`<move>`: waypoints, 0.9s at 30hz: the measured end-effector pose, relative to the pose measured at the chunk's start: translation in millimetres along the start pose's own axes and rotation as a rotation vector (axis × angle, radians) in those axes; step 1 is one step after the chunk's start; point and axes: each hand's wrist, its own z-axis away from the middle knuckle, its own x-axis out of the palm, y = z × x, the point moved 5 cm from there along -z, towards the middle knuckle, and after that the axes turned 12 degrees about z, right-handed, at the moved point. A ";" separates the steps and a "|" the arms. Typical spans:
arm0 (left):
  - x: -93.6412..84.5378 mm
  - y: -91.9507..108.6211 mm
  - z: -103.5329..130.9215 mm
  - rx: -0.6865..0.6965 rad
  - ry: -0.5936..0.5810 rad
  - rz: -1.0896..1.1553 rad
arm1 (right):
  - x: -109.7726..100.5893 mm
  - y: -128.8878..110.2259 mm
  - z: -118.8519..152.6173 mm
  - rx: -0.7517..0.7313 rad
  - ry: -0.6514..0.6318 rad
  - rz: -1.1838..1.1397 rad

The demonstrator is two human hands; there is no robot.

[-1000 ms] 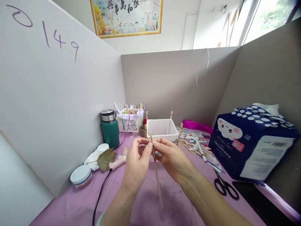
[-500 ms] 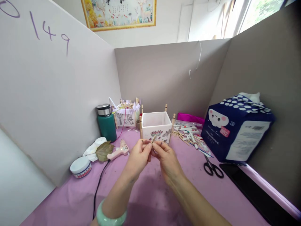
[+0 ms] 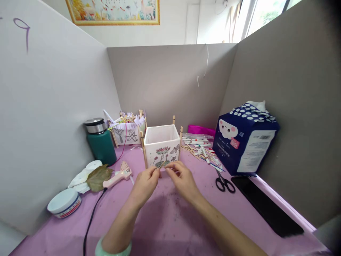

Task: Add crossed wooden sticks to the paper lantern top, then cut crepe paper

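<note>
Just in front of the white box (image 3: pixel 163 147), which has flower drawings and wooden sticks at its corners, both hands are raised over the purple cloth. My left hand (image 3: pixel 146 185) is closed in a pinch on a small thin stick-like piece (image 3: pixel 162 164), whose tip points up and right. My right hand (image 3: pixel 182 179) sits close by on the right, thumb and index finger nearly together near the piece; what it holds, if anything, is too small to make out.
To the left are a pink glue gun (image 3: pixel 117 177) with its black cord, a dried leaf (image 3: pixel 99 177), a round tub (image 3: pixel 64 202) and a green bottle (image 3: pixel 101 142). Scissors (image 3: pixel 225 185), a black phone-like slab (image 3: pixel 266 204), scattered sticks (image 3: pixel 195 153) and a blue tissue pack (image 3: pixel 243 142) lie right.
The view has swung right, so things appear shifted left. My hands have moved slightly apart, and the thin piece now shows between them, by my left fingertips.
</note>
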 end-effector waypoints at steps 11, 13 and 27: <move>-25.6 -14.3 -22.6 0.103 0.294 -0.434 | -6.5 97.1 -52.7 0.196 -0.234 0.630; -18.9 -11.8 -27.1 0.095 0.246 -0.431 | 0.5 99.3 -53.8 0.168 -0.242 0.651; -17.5 -15.9 -43.7 0.053 0.249 -0.412 | 4.2 99.9 -55.1 0.129 -0.175 0.847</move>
